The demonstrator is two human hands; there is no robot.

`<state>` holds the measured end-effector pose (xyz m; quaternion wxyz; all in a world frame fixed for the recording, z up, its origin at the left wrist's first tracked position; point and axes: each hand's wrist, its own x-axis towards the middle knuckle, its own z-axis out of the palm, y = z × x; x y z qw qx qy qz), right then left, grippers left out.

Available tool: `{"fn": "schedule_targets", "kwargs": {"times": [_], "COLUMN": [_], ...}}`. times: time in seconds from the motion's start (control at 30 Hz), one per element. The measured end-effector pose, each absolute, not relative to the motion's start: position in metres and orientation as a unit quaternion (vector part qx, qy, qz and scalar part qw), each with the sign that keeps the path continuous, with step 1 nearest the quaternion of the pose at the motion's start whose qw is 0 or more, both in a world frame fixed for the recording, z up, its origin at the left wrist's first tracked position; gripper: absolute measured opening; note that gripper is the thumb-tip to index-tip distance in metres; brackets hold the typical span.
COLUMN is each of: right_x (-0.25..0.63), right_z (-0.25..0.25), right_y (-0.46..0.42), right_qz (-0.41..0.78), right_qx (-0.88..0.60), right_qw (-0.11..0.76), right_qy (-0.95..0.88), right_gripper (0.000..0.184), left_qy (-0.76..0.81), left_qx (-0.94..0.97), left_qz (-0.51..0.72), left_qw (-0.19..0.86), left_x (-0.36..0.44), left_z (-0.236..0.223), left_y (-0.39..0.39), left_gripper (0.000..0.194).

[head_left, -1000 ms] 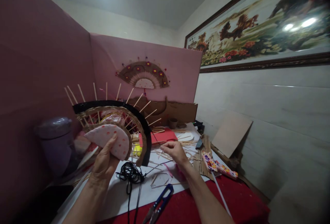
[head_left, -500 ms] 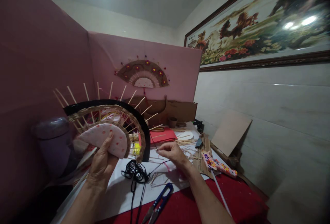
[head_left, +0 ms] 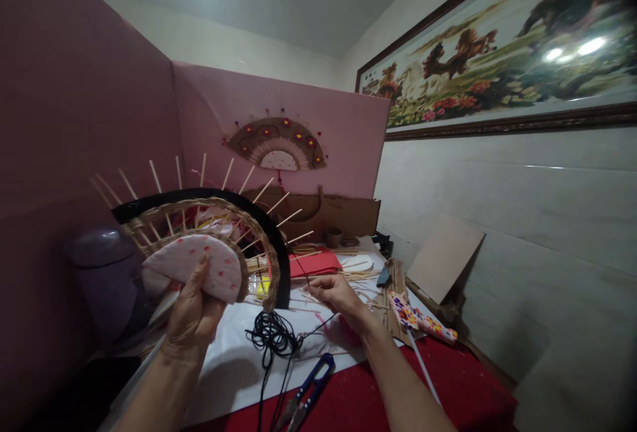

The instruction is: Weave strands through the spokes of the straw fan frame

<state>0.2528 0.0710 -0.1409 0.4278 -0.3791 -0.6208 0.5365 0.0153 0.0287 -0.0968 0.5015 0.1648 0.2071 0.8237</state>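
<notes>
My left hand point(head_left: 195, 309) grips a half-round woven fan point(head_left: 209, 261) by its pale, pink-spotted centre, thumb in front and fingers behind. Wooden sticks radiate from the fan through a tan braided band and a black outer band point(head_left: 279, 256). My right hand point(head_left: 334, 296), right of the fan, pinches a black cord point(head_left: 302, 265) that runs taut up to the fan's right edge. A loose tangle of the same black cord point(head_left: 273, 336) lies below the fan on white paper. Blue-handled thread snips point(head_left: 318, 375) rest in front of it.
Red paper point(head_left: 318, 261), loose sticks and a small brown pot point(head_left: 332, 236) lie farther back. At right are corrugated cardboard strips point(head_left: 395, 299) and a flower-patterned object point(head_left: 423, 322). A finished fan point(head_left: 279, 143) hangs on the pink panel. A lidded bin point(head_left: 107, 273) stands at left.
The fan has shifted slightly left in my left hand's grip. My right hand has moved a little right with the cord, and the cord tangle has slid right.
</notes>
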Motion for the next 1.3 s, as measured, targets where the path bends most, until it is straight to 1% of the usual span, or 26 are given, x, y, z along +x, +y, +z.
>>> {"fn": "schedule_targets", "kwargs": {"times": [0.13,0.27,0.33,0.47,0.6,0.7,0.8,0.9,1.07,1.2,1.3], "right_x": [0.253,0.254,0.255,0.255,0.254,0.253,0.253,0.254,0.258,0.258,0.258], "right_z": [-0.135,-0.137,-0.140,-0.140,-0.138,-0.138,-0.140,-0.142,-0.143,-0.146,-0.152], "right_y": [0.065,0.066,0.068,0.067,0.064,0.066,0.070,0.072,0.071,0.072,0.077], "right_qz": [0.583,0.606,0.609,0.602,0.598,0.599,0.595,0.596,0.601,0.560,0.542], "right_qx": [-0.343,-0.356,-0.352,-0.334,-0.371,-0.361,-0.353,-0.341,-0.320,-0.359,-0.385], "right_qw": [0.437,0.443,0.435,0.412,0.419,0.429,0.418,0.407,0.393,0.379,0.396], "right_qy": [-0.593,-0.556,-0.563,-0.597,-0.574,-0.571,-0.588,-0.602,-0.618,-0.644,-0.634], "right_gripper": [0.031,0.028,0.028,0.026,0.023,0.029,0.038,0.042,0.038,0.035,0.030], "left_qy": [0.204,0.219,0.224,0.219,0.173,0.155,0.156,0.163,0.147,0.169,0.181], "left_qx": [0.182,0.190,0.185,0.148,0.144,0.149,0.139,0.126,0.148,0.150,0.147], "left_qz": [0.810,0.793,0.786,0.769,0.743,0.740,0.743,0.744,0.754,0.756,0.762], "left_qw": [0.519,0.536,0.546,0.582,0.630,0.637,0.636,0.636,0.623,0.615,0.604], "left_x": [0.021,0.026,0.029,0.032,0.033,0.033,0.032,0.031,0.030,0.031,0.031], "left_z": [-0.097,-0.098,-0.099,-0.101,-0.103,-0.104,-0.105,-0.107,-0.107,-0.104,-0.102], "left_y": [0.026,0.023,0.023,0.025,0.027,0.028,0.028,0.028,0.030,0.029,0.028], "left_gripper": [0.027,0.040,0.044,0.039,0.031,0.031,0.035,0.038,0.037,0.035,0.035]}}
